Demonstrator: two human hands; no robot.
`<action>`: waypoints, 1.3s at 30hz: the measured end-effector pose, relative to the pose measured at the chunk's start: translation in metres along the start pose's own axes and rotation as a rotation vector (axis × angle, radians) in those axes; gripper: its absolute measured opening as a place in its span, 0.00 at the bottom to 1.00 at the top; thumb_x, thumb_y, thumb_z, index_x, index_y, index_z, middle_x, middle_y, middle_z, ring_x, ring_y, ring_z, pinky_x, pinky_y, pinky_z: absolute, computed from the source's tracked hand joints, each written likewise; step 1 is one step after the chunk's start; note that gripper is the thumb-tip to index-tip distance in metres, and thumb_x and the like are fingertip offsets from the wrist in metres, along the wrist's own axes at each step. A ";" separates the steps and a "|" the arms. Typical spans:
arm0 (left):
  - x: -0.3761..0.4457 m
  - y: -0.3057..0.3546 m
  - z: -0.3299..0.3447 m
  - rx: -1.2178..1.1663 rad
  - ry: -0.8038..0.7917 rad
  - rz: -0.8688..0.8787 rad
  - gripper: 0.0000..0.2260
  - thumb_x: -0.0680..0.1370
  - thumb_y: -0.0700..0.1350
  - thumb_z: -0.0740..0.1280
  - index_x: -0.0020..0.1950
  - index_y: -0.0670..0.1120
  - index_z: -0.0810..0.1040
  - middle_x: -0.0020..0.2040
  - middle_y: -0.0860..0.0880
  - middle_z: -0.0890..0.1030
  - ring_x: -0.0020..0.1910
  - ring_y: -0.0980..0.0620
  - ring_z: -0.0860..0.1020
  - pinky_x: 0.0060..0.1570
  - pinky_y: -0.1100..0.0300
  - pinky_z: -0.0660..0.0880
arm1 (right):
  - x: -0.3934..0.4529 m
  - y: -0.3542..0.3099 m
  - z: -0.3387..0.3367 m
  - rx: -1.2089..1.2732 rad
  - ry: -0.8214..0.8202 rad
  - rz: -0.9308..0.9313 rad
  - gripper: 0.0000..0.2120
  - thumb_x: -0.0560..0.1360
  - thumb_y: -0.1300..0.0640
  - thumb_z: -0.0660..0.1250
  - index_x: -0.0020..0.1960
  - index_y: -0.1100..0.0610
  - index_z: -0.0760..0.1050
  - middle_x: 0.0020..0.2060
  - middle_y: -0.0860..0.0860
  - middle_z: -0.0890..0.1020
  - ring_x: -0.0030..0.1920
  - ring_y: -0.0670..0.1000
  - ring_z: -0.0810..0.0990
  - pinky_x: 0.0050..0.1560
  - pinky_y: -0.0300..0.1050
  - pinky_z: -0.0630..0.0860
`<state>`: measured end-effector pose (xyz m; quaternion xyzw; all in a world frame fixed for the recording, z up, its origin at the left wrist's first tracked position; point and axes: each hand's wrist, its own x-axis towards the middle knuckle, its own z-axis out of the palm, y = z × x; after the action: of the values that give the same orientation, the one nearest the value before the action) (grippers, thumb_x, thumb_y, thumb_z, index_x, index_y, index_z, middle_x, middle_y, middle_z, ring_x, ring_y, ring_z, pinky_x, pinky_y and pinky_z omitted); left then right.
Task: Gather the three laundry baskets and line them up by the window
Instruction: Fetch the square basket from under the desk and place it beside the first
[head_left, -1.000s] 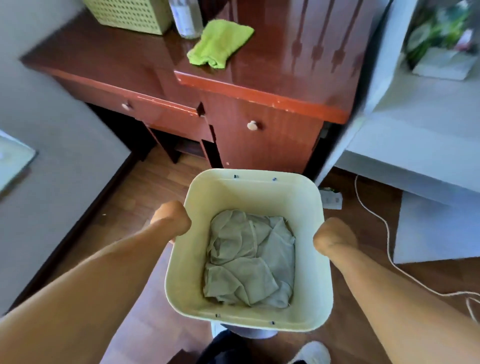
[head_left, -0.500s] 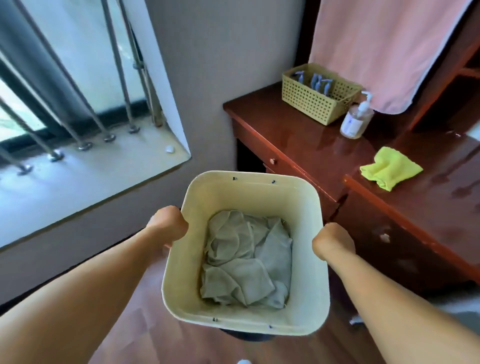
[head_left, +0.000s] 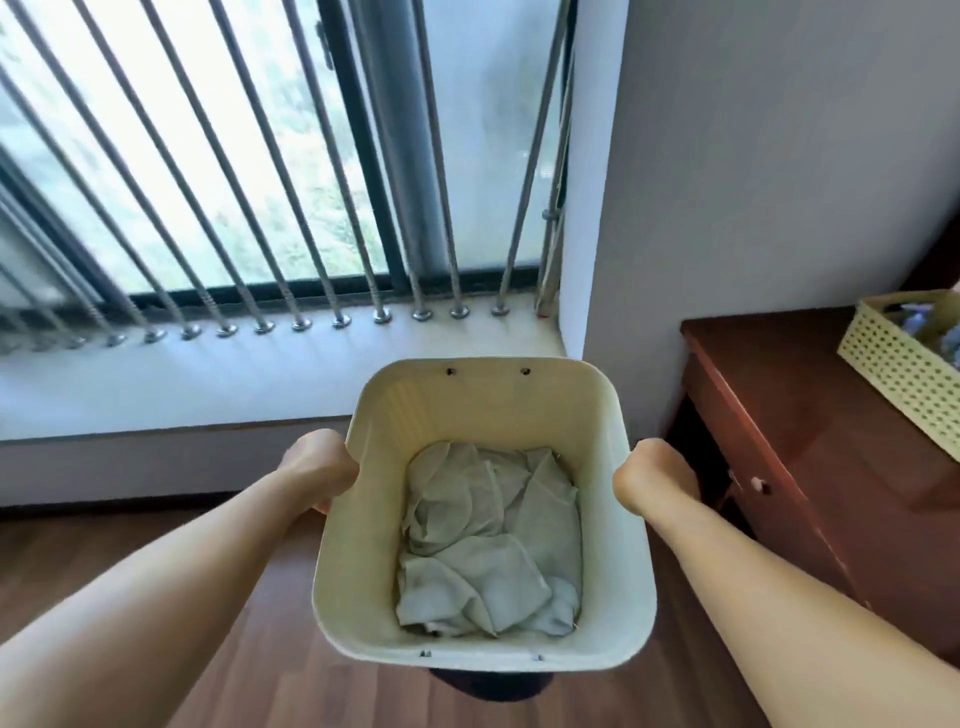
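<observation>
I hold a cream plastic laundry basket (head_left: 363, 540) in the air in front of me, above the wooden floor. Crumpled pale green cloth (head_left: 488, 540) lies in its bottom. My left hand (head_left: 319, 467) grips the basket's left side just under the rim, and my right hand (head_left: 649, 480) grips the right side the same way. The fingers of both hands are hidden behind the basket walls. The barred window (head_left: 249, 156) with its white sill (head_left: 208, 379) is straight ahead, just beyond the basket. No other laundry basket is in view.
A dark red wooden cabinet (head_left: 810, 415) stands at the right against the grey wall, with a small yellow perforated basket (head_left: 904, 364) on top. Wooden floor (head_left: 291, 649) stretches below the sill on the left.
The view has swung left from the red cabinet to face the window. The basket stays in both hands, carried along with the turn.
</observation>
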<state>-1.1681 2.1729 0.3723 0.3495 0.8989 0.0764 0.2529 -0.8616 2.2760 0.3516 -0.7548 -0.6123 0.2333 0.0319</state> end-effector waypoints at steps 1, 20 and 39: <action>0.000 -0.007 -0.008 -0.020 0.024 -0.025 0.10 0.71 0.38 0.57 0.41 0.39 0.78 0.38 0.42 0.84 0.31 0.42 0.84 0.34 0.54 0.82 | 0.005 -0.015 0.000 -0.003 -0.006 -0.054 0.12 0.75 0.63 0.60 0.54 0.63 0.77 0.56 0.58 0.81 0.56 0.60 0.80 0.48 0.46 0.74; 0.083 -0.249 -0.155 -0.292 0.287 -0.583 0.09 0.73 0.39 0.60 0.33 0.42 0.72 0.31 0.46 0.74 0.25 0.48 0.74 0.16 0.66 0.65 | -0.010 -0.419 0.126 -0.153 -0.163 -0.784 0.11 0.71 0.66 0.59 0.32 0.57 0.67 0.31 0.52 0.72 0.35 0.54 0.73 0.32 0.42 0.67; 0.176 -0.478 -0.253 -0.664 0.445 -1.138 0.06 0.74 0.38 0.56 0.42 0.40 0.72 0.36 0.45 0.78 0.26 0.46 0.80 0.18 0.67 0.69 | -0.136 -0.787 0.325 -0.380 -0.380 -1.294 0.07 0.70 0.69 0.58 0.34 0.62 0.70 0.30 0.54 0.71 0.29 0.52 0.69 0.30 0.40 0.65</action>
<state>-1.6891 1.9439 0.3694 -0.2961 0.9019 0.2727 0.1567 -1.7232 2.2665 0.3682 -0.1771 -0.9638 0.1842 -0.0757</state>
